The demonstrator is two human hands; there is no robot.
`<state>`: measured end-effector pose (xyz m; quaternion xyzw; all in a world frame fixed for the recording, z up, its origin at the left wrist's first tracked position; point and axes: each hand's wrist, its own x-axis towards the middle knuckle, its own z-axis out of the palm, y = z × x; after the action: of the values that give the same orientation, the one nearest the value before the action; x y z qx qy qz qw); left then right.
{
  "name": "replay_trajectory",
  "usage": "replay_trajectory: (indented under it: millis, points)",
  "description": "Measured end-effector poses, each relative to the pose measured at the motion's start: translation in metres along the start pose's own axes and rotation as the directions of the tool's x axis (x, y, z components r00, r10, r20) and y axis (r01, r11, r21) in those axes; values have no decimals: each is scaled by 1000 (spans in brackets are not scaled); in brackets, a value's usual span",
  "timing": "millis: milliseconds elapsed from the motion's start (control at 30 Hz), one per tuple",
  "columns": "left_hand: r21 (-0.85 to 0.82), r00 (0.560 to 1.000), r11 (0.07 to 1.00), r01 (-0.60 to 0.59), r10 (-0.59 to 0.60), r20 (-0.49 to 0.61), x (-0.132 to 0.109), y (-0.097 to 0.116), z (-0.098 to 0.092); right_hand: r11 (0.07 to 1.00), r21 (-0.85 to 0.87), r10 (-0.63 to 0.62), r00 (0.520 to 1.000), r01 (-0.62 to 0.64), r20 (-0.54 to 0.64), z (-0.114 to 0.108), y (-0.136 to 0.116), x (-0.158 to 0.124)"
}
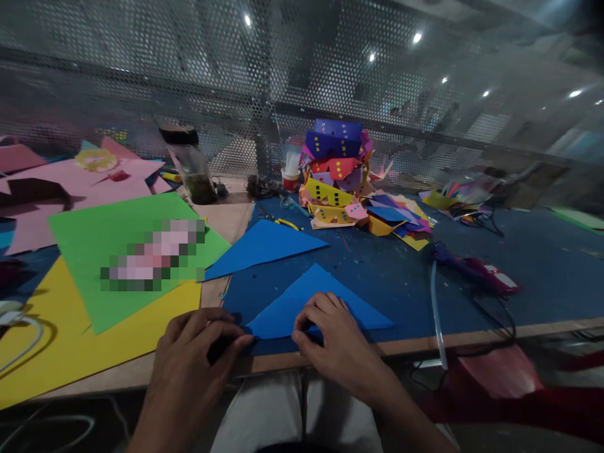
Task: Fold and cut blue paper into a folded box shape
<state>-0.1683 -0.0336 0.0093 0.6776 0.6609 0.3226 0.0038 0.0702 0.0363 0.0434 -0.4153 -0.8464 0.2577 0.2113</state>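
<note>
A blue sheet of paper (pixel 315 292), folded into a triangle, lies in front of me near the table's front edge. My left hand (pixel 198 343) is at its left corner, with thumb and forefinger closed on the tip. Curled over the lower edge is my right hand (pixel 333 333), its thumb and forefinger nearly together on the paper and the other fingers resting on the sheet. Just beyond lies a second blue paper triangle (pixel 268 245), overlapping the edge of a green sheet (pixel 113 233).
A yellow sheet (pixel 117 340) lies under the green one at left. At the back are a jar (pixel 195 167), scissors (pixel 285 223), a paper cup (pixel 289 179) and stacked paper crafts (pixel 333 167). A glue gun (pixel 476 270) with a clear glue stick lies at right.
</note>
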Motion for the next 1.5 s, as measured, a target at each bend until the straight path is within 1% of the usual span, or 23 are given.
replay_trajectory:
  millis: [200, 467, 767, 1000, 1167, 1267, 1400, 1500]
  points:
    - [-21, 1000, 1000, -3, 3, -11, 0, -4, -2, 1000, -12, 6, 1000, -6, -2, 1, -1, 1]
    - [-47, 1000, 999, -21, 20, -4, 3, -3, -2, 1000, -24, 14, 1000, -14, 2, 2, -1, 1]
    - [-77, 999, 997, 8, -5, 37, 8, -2, -1, 995, -89, 34, 999, -36, -21, 7, -3, 5]
    - [-36, 999, 999, 39, -38, 37, 7, 2, 3, 987, -158, 35, 999, -40, -34, 12, -6, 6]
    - [26, 993, 996, 83, -85, 82, 7, 2, 3, 981, -188, 31, 998, -39, -46, 15, -6, 4]
    - [49, 989, 994, 96, -101, 106, 6, -1, 5, 982, -184, 30, 998, -38, -46, 16, -9, 4]
    - [58, 990, 994, 92, -97, 99, 5, 0, 6, 989, -144, 18, 999, -25, -46, 21, -13, 7]
    - [57, 991, 994, 89, -94, 95, 5, 3, 6, 989, -144, 21, 999, -28, -48, 26, -15, 10]
